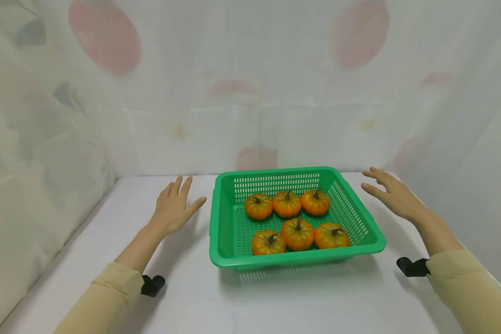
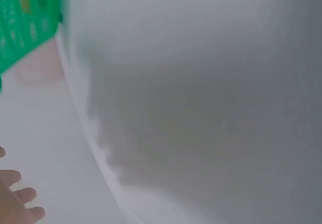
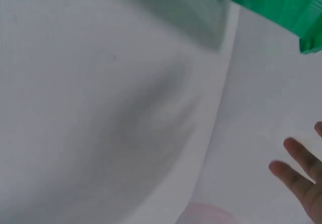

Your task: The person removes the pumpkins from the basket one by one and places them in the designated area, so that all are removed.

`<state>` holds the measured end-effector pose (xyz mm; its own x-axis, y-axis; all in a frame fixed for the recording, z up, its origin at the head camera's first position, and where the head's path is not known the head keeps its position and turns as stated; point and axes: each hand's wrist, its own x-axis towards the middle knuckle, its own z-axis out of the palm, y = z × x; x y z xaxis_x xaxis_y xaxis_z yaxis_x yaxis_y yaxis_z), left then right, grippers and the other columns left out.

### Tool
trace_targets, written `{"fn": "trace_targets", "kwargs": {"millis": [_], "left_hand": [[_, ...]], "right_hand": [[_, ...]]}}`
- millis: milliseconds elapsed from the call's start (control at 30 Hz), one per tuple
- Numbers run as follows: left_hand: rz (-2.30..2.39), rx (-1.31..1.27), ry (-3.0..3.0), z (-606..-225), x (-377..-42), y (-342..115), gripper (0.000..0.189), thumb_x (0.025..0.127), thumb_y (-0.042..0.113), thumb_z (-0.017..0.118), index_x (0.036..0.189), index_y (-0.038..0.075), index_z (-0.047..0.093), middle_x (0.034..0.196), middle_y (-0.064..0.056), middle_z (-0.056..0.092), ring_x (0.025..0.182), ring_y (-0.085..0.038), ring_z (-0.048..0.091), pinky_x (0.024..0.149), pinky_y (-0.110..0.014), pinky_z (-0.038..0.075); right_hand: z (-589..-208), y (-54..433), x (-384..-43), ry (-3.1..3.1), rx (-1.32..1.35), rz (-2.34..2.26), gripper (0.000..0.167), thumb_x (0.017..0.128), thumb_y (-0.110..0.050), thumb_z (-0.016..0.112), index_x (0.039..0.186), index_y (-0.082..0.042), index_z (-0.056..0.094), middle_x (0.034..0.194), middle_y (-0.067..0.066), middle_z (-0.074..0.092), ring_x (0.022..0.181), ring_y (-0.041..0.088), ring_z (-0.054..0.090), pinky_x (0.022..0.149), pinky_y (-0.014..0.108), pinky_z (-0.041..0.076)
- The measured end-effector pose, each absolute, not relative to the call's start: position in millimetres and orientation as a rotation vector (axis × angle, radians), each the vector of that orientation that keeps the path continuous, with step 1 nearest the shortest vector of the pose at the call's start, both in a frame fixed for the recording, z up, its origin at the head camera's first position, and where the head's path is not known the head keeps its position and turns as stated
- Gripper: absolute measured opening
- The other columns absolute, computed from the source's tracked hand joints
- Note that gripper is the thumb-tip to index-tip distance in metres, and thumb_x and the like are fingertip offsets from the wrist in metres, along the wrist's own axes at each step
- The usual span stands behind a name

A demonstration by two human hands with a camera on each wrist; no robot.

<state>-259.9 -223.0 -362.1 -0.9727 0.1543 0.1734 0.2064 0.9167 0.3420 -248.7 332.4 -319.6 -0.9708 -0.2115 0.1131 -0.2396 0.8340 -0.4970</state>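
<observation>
A green plastic basket [image 1: 296, 258] with slotted walls stands on the white table. Inside lie several small orange pumpkins [image 1: 299, 234] with brown stems, three in a back row and three nearer the front rim. Left of the basket, my left hand [image 1: 173, 208] is held with fingers spread and thumb toward the rim, holding nothing. My right hand [image 1: 394, 192] is off the basket's right side, its fingers extended and apart from the rim. The wrist views catch fingertips of the left hand [image 2: 20, 199] and right hand [image 3: 304, 178], plus the basket's side [image 2: 30, 32].
A white tabletop [image 1: 275, 306] spreads around the basket. Behind it hangs a pale curtain [image 1: 292, 130] with faded red spots, and similar cloth [image 1: 33, 185] drapes along the left. Black wrist cameras [image 1: 152, 285] sit at both sleeve cuffs [image 1: 118, 280].
</observation>
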Motion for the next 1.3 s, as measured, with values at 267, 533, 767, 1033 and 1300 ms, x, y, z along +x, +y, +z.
{"fn": "trace_targets", "kwargs": {"millis": [267,533,767,1033,1300], "left_hand": [[-0.747,-0.498,-2.636,-338,-248,-181,0.067,0.101,0.047,0.049,0.152,0.006,0.034,0.16,-0.02,0.029,0.147,-0.043,0.024,0.118,-0.065,0.024],[-0.848,-0.709,-2.575,-310,-236,-134,0.06,0.1,0.041,0.055,0.149,0.009,0.042,0.156,-0.016,0.038,0.145,-0.035,0.032,0.116,-0.06,0.034],[-0.994,-0.892,-2.735,-300,-229,-102,0.057,0.099,0.044,0.055,0.149,0.019,0.042,0.155,-0.006,0.042,0.147,-0.031,0.033,0.118,-0.059,0.033],[-1.241,-0.995,-2.849,-303,-233,-89,0.05,0.099,0.041,0.055,0.146,0.024,0.046,0.15,0.002,0.05,0.125,-0.021,0.057,0.105,-0.047,0.049],[-1.428,-1.059,-3.01,-310,-235,-83,0.049,0.097,0.043,0.057,0.143,0.027,0.049,0.148,-0.007,0.052,0.133,-0.027,0.052,0.105,-0.048,0.049]], "right_hand": [[-315,328,-223,-2.867,0.478,1.102,0.047,0.104,-0.035,0.047,0.149,-0.021,0.044,0.156,-0.002,0.04,0.115,-0.007,0.057,0.101,0.038,0.051],[-319,332,-201,-2.837,0.528,1.275,0.044,0.103,-0.023,0.051,0.146,-0.027,0.047,0.151,-0.013,0.046,0.121,-0.009,0.057,0.091,0.013,0.049],[-326,337,-183,-2.865,0.626,1.251,0.047,0.102,-0.017,0.051,0.148,-0.022,0.046,0.156,-0.008,0.043,0.121,-0.007,0.056,0.089,0.02,0.049],[-340,340,-172,-2.839,0.657,1.316,0.048,0.099,-0.011,0.053,0.146,-0.019,0.048,0.156,-0.005,0.044,0.12,-0.004,0.056,0.087,0.024,0.053],[-347,339,-165,-2.794,0.658,1.362,0.045,0.098,-0.009,0.055,0.143,-0.013,0.051,0.156,-0.006,0.044,0.119,-0.004,0.056,0.087,0.023,0.053]]}}
